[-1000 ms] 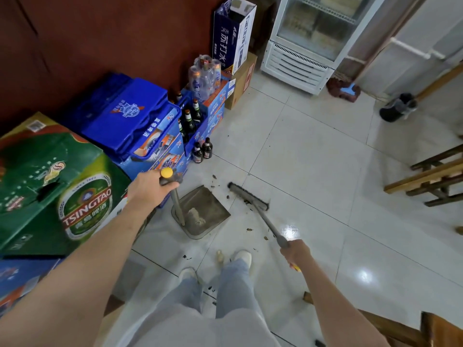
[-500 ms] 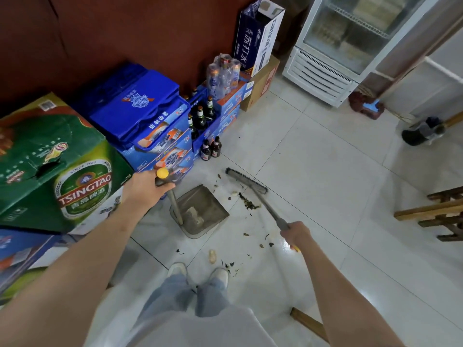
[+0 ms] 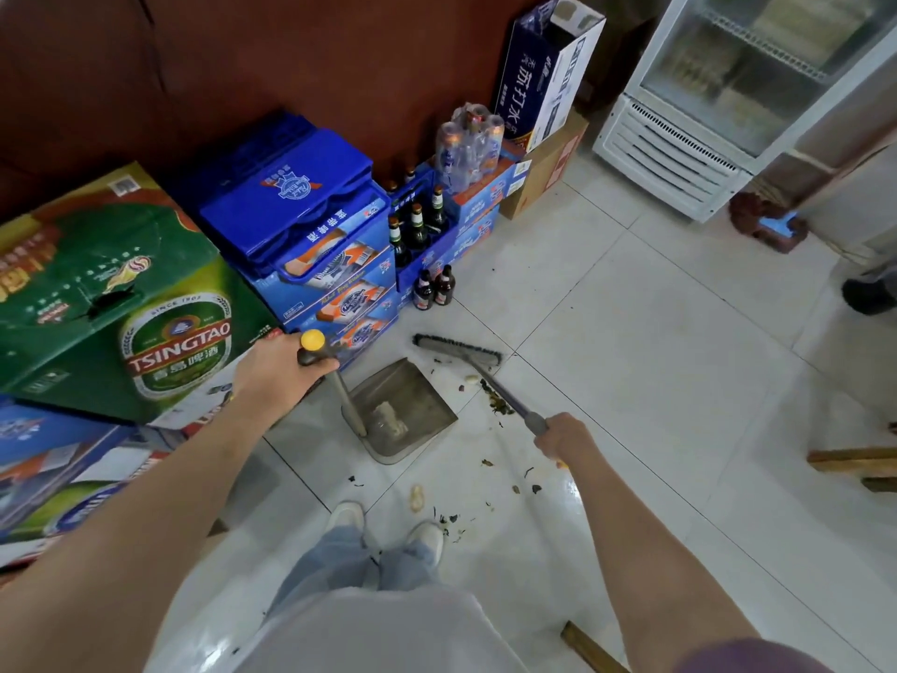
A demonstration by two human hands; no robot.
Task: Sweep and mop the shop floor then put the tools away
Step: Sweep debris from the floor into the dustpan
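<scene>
The left hand (image 3: pixel 276 376) holds the top of the dustpan handle (image 3: pixel 340 391), with its fingers wrapped tight around the grip just under the yellow cap. The dustpan (image 3: pixel 403 410) sits flat on the floor (image 3: pixel 631 381), near the blue beer boxes (image 3: pixel 335 284). Some pale trash already lies inside it.

The right hand (image 3: pixel 563 437) holds the broom handle (image 3: pixel 505 395). Its fingers are curled around the grey grip. The handle runs up and to the left, away from the person, to the broom head (image 3: pixel 456 347). The head lies flat on the floor, past the far corner of the dustpan, and its long side runs left to right.

The main dirt (image 3: pixel 497 403) lies right under the broom handle, between the broom head and the right hand, just beside the dustpan's right edge. More bits (image 3: pixel 449 519) lie closer to the shoes (image 3: pixel 383 527), apart from the pan.

So the dirt is on the right of the pan, and the broom head is behind it. I think the next sweep needs to pull the head toward the person and push left, so the dirt slides into the pan. The dustpan's mouth may need to turn to face the dirt. The bits by the shoes will need another sweep.
</scene>
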